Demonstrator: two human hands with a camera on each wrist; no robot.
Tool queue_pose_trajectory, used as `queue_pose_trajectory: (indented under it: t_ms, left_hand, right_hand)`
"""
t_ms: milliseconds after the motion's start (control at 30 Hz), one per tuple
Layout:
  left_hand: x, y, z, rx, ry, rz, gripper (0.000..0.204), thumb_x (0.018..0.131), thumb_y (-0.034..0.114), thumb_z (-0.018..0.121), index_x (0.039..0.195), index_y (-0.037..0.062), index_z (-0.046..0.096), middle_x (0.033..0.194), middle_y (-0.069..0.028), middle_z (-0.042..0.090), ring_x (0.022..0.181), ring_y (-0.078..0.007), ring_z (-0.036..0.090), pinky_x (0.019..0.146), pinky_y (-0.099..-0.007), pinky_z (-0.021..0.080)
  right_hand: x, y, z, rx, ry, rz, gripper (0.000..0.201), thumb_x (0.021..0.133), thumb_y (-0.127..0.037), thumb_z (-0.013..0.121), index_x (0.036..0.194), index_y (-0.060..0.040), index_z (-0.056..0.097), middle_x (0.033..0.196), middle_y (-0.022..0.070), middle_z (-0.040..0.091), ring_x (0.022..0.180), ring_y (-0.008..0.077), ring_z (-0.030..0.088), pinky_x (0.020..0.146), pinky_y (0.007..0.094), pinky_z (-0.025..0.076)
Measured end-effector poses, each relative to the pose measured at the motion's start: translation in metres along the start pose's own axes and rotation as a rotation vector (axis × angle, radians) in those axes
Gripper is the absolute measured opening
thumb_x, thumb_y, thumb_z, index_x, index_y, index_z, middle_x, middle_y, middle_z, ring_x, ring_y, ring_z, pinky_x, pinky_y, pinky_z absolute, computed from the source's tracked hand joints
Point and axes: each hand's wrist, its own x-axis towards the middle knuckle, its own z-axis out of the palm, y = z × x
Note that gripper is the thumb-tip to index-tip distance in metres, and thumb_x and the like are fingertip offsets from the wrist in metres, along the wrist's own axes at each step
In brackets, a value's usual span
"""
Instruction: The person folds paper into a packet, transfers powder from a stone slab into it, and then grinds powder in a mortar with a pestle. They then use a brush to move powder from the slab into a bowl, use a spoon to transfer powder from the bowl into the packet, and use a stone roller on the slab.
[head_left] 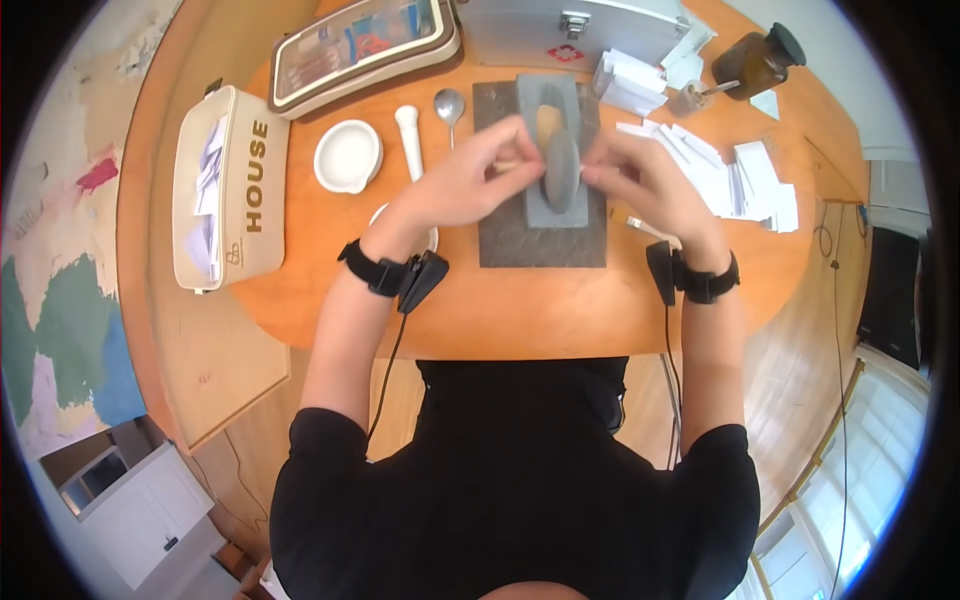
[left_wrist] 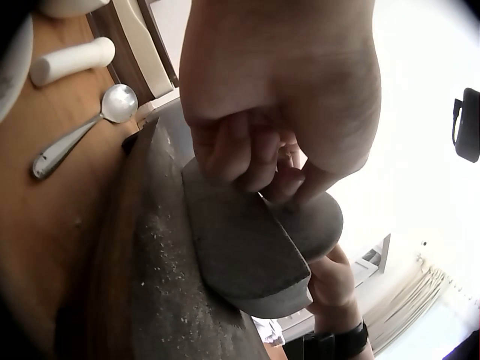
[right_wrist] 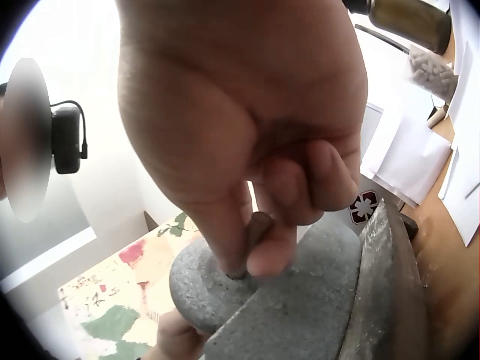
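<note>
A grey stone grinding wheel (head_left: 562,175) stands on edge in a boat-shaped stone trough (head_left: 540,90). The trough rests on a dark slate board (head_left: 495,235). My left hand (head_left: 465,180) pinches the wooden axle handle (head_left: 510,166) on the wheel's left side. On the other side my right hand (head_left: 645,175) pinches the opposite end of the axle, whose tip (right_wrist: 261,223) pokes out between thumb and finger in the right wrist view. Tan material (head_left: 548,121) lies in the trough beyond the wheel.
To the left are a white mortar (head_left: 348,157), a pestle (head_left: 408,140), a spoon (head_left: 450,105) and a HOUSE bin (head_left: 255,195). A clear-lidded case (head_left: 365,50) and a metal box (head_left: 520,35) stand behind. White papers (head_left: 755,180) and a brown jar (head_left: 755,62) lie right.
</note>
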Motion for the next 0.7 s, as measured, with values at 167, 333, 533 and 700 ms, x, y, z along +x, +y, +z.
queue_pose_trajectory:
  t_ms: [167, 333, 533, 700]
  left_hand:
    - [0.018, -0.017, -0.012, 0.089, 0.095, 0.03, 0.008, 0.1, 0.01, 0.056, 0.101, 0.0049, 0.05, 0.094, -0.0018, 0.064, 0.087, -0.006, 0.057, 0.073, -0.0226, 0.046]
    - [0.019, -0.015, -0.007, 0.041, 0.234, 0.063, 0.009, 0.099, 0.01, 0.057, 0.102, 0.0052, 0.051, 0.096, -0.0011, 0.062, 0.087, -0.0052, 0.057, 0.072, -0.0214, 0.045]
    - [-0.005, 0.02, -0.001, 0.055, -0.056, -0.126, 0.008, 0.099, 0.008, 0.056, 0.099, 0.003, 0.05, 0.087, -0.001, 0.059, 0.08, -0.0056, 0.054, 0.07, -0.024, 0.043]
    - [0.028, -0.029, -0.003, 0.002, 0.252, 0.106, 0.007, 0.099, 0.009, 0.055, 0.097, 0.0045, 0.051, 0.077, 0.0037, 0.054, 0.067, -0.001, 0.045, 0.057, -0.0202, 0.034]
  right_hand:
    - [0.02, 0.014, 0.006, -0.054, 0.156, -0.064, 0.016, 0.092, -0.018, 0.065, 0.092, -0.0028, 0.061, 0.07, 0.0052, 0.059, 0.06, 0.0115, 0.048, 0.055, 0.0274, 0.038]
    - [0.029, 0.016, 0.011, 0.02, 0.227, -0.11, 0.016, 0.091, -0.018, 0.066, 0.091, -0.0032, 0.06, 0.069, 0.0042, 0.059, 0.061, 0.0119, 0.049, 0.056, 0.0289, 0.039]
    - [-0.005, -0.017, -0.009, -0.042, -0.101, 0.005, 0.014, 0.093, -0.014, 0.064, 0.089, -0.0025, 0.057, 0.071, 0.0009, 0.054, 0.065, 0.0061, 0.046, 0.058, 0.0244, 0.038]
    - [0.027, 0.013, 0.005, 0.056, 0.205, -0.096, 0.016, 0.093, -0.013, 0.064, 0.087, -0.0011, 0.055, 0.069, -0.0019, 0.05, 0.064, 0.0062, 0.042, 0.056, 0.0248, 0.035]
